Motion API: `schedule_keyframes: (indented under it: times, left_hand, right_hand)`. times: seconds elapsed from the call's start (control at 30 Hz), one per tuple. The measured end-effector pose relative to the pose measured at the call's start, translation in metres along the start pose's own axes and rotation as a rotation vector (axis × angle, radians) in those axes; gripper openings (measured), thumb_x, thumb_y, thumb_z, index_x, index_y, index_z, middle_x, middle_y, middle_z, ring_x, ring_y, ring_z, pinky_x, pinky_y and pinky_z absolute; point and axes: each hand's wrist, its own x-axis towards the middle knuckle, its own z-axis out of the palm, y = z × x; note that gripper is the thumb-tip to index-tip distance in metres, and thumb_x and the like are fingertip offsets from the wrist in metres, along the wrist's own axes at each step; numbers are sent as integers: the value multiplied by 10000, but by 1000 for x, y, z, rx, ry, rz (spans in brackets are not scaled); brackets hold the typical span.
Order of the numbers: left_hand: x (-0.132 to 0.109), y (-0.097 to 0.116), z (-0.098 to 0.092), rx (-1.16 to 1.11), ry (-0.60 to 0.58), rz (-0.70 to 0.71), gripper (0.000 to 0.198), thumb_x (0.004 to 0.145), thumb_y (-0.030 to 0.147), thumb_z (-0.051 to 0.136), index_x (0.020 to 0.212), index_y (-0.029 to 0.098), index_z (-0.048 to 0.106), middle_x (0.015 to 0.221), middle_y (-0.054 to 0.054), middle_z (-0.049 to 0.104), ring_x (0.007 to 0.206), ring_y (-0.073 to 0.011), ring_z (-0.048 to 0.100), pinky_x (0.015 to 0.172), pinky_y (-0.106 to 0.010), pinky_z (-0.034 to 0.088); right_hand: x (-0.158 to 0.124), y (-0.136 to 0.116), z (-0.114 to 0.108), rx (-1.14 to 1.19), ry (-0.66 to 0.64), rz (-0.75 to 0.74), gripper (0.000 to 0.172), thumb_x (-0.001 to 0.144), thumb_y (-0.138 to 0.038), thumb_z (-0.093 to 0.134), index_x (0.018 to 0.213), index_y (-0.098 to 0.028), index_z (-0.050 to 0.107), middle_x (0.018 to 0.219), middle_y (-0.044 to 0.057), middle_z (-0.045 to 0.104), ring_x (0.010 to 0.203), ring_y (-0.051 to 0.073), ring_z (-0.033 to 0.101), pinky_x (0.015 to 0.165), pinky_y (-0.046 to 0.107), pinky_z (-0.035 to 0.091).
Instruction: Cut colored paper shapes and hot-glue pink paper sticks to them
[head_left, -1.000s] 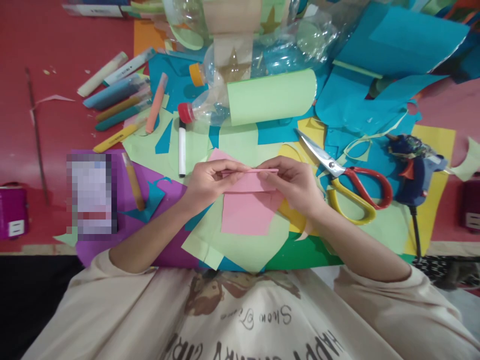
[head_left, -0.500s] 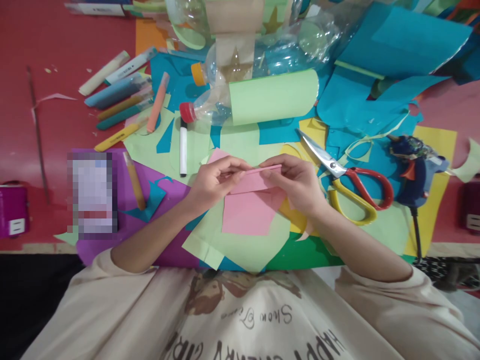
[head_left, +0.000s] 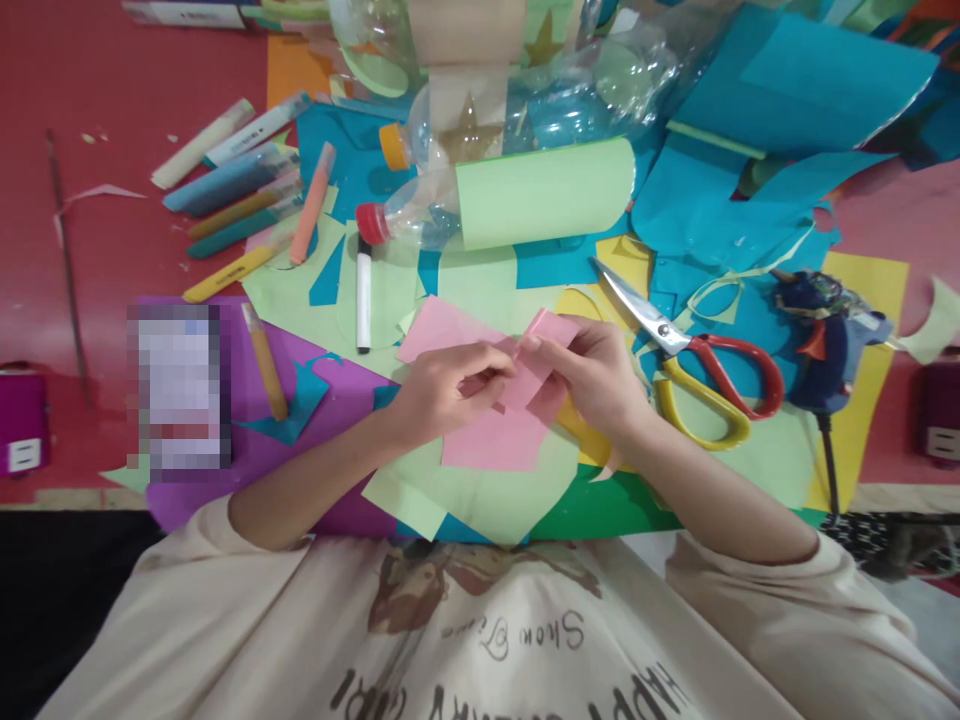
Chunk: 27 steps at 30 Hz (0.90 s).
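Between my hands is a small folded piece of pink paper [head_left: 537, 372], turned at a slant. My right hand [head_left: 596, 370] pinches its upper right part between thumb and fingers. The fingers of my left hand [head_left: 457, 385] are closed at its left edge, gripping or pressing there; the fingertips partly hide the paper. Below lies more pink paper [head_left: 487, 448], resting on light green paper [head_left: 495, 500]. Another pink corner [head_left: 442, 328] shows above my left hand.
Scissors [head_left: 667, 340] with red and yellow handles lie right of my hands, then a blue glue gun [head_left: 844, 350]. A green-wrapped bottle [head_left: 544, 195] lies ahead. Markers [head_left: 232, 195] cluster at the upper left; a blurred phone [head_left: 180, 385] rests on purple paper [head_left: 330, 400].
The folded pink paper has turned from level to slanted. My left hand has moved down from the folded upper edge to the paper's left side, while my right hand keeps its pinch.
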Motion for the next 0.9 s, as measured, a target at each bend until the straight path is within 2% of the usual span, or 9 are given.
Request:
schedule_keyframes:
  times: [0.23,0.43,0.57,0.63,0.7,0.77,0.83,0.9]
  left_hand:
    - [2,1,3,-110,26,-104,55,818,213,585,798,180,625,824,-22,718,660,-92,639,599,-181,513]
    - [0,0,5,-138,33,-49,49,832,233,594,854,189,594,828,-7,699,713,-92,659,657,-182,538]
    - [-1,-3,-3,-25,11,24,336,793,373,656,1057,190,557,878,-29,683,752,-117,660,682,-215,550]
    - [0,-6,-7,91,5,98,538,746,472,684,1173,194,511,1005,-74,660,889,-173,649,731,-270,555]
    - [1,-11,-9,190,-27,194,803,690,592,684,1331,209,390,1247,-136,562,1151,-264,555,885,-378,528]
    - [1,-17,-9,237,-68,295,995,683,674,634,1451,220,192,1433,-170,393,1332,-322,389,1030,-481,428]
    - [1,-21,-7,249,-94,342,1054,712,674,605,1486,231,43,1496,-173,299,1384,-326,313,1075,-512,370]
    - [1,-24,-5,248,-102,350,1068,730,642,615,1490,237,-17,1498,-175,299,1375,-315,332,1069,-500,382]
  right_hand:
    - [-2,-3,7,-6,10,-48,199,730,-324,667,620,-173,599,576,-9,566,527,91,466,455,227,369]
    - [0,-3,8,20,-24,-35,282,721,-401,672,606,-170,559,571,-16,522,527,85,429,461,229,339]
    - [2,-3,4,-1,-85,-34,306,754,-400,633,598,-178,490,567,-30,450,515,73,377,460,232,298]
    - [2,-2,2,-19,-129,-32,266,773,-385,609,646,-171,516,587,-28,462,524,73,384,466,232,300]
    - [2,-1,1,-64,-156,-19,249,787,-377,592,671,-166,528,584,-31,458,528,74,386,465,229,295]
    - [1,0,0,-83,-173,-13,258,795,-377,586,665,-165,519,579,-34,447,531,73,384,464,223,294]
    - [1,0,0,-50,-212,-23,262,803,-384,583,675,-163,524,598,-30,464,538,72,393,466,218,305]
    - [0,0,1,-9,-252,-33,277,808,-404,584,682,-163,532,610,-28,472,537,70,394,464,215,313]
